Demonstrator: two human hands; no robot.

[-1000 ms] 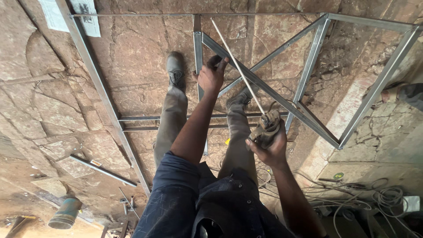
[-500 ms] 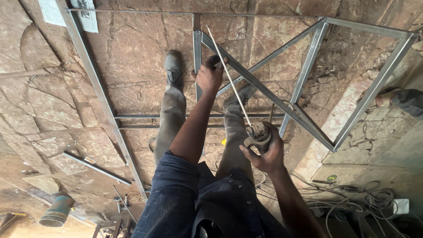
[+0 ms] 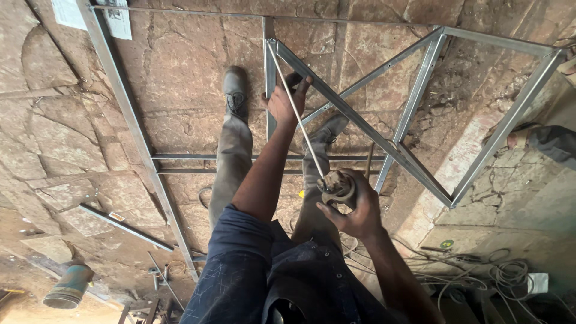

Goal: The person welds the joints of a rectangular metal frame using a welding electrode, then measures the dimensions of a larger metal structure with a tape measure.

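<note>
My left hand (image 3: 287,101) reaches forward and grips the upright tube of a grey steel frame (image 3: 420,90) lying on the stone floor. My right hand (image 3: 355,211) is closer to my body and is closed around a worn electrode holder (image 3: 337,186). A long thin welding rod (image 3: 297,111) runs from the holder past my left hand up to the frame's top corner joint (image 3: 270,43). Both my legs and dark shoes (image 3: 235,90) stand inside the frame.
Long steel tubes (image 3: 129,114) run across the cracked stone floor. A loose bar (image 3: 123,225) and a greenish pipe piece (image 3: 69,287) lie at lower left. Tangled cables (image 3: 480,279) lie at lower right. Part of another person (image 3: 549,143) shows at right.
My right hand with the holder has drawn slightly down and left, and the rod's tip now sits at the frame's top corner. My left hand stays on the tube.
</note>
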